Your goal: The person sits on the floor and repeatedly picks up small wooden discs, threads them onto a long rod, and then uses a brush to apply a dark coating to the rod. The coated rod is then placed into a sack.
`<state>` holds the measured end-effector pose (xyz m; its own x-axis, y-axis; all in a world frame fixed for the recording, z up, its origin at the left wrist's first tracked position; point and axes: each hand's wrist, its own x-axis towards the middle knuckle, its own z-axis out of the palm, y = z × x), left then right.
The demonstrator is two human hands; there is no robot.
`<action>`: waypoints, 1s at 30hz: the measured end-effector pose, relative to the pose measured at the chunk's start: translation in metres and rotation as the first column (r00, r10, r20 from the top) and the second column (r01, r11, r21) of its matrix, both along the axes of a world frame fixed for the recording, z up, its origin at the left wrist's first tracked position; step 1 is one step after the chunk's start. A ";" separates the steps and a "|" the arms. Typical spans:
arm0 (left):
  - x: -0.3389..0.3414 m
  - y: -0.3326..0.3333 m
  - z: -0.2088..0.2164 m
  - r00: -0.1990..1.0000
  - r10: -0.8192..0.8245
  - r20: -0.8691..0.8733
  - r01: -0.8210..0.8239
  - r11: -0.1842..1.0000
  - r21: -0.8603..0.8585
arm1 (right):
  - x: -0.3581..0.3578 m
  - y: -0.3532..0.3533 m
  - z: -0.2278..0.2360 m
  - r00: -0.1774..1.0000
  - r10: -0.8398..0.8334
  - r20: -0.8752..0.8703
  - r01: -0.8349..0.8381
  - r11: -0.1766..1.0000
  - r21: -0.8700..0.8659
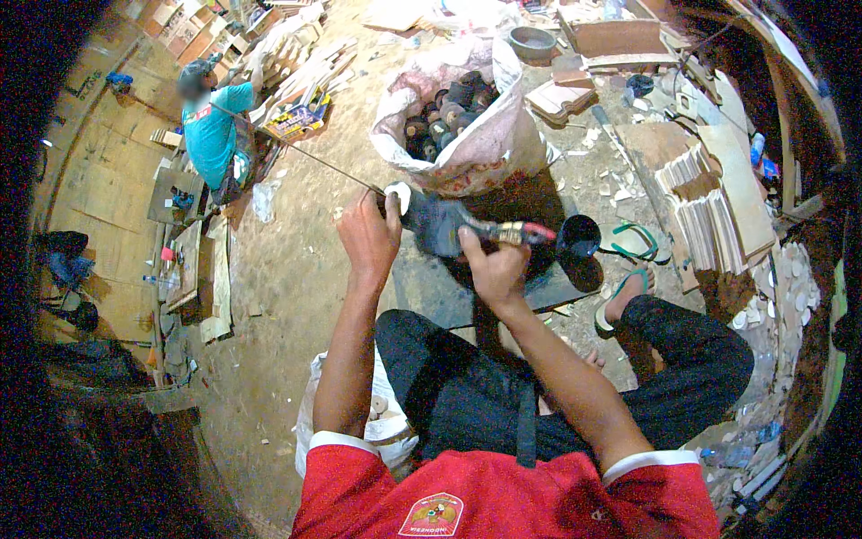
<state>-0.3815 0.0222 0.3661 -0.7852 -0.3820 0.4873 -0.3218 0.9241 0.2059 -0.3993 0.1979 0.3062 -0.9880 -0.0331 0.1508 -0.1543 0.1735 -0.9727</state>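
In front of my lap my left hand (370, 235) is closed, with a thin dark rod (296, 151) running from its fingers toward the upper left. A pale round piece (399, 197) shows at its fingertips. My right hand (496, 268) is closed on a tool with a yellow, black and red handle (521, 234). From that handle a broad dark head (438, 225), smeared by motion, reaches toward the pale piece. Its kind is unclear, and I cannot tell whether the two touch. Close to the handle's red tip stands a black cup (577, 235).
Ahead stands a white sack (503, 144) of dark rounded pieces (449, 117). Stacked thin wooden pieces (709, 220) lie at right, with scraps around. Another person (215, 126) in a teal shirt sits at the upper left. A white bag (388, 431) rests beside my left leg.
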 end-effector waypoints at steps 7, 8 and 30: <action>0.000 0.009 0.002 0.996 -0.012 0.091 0.012 1.000 0.001 | -0.023 0.002 0.016 1.000 -0.006 0.018 0.010 0.970 -0.241; 0.000 0.010 0.002 0.997 -0.042 0.061 0.041 0.999 0.008 | -0.030 -0.001 0.014 0.999 -0.030 -0.025 0.019 0.934 -0.356; 0.006 -0.020 0.001 0.997 -0.063 0.054 0.059 0.996 0.061 | -0.010 0.008 -0.061 0.976 -0.003 0.219 -0.047 0.974 0.221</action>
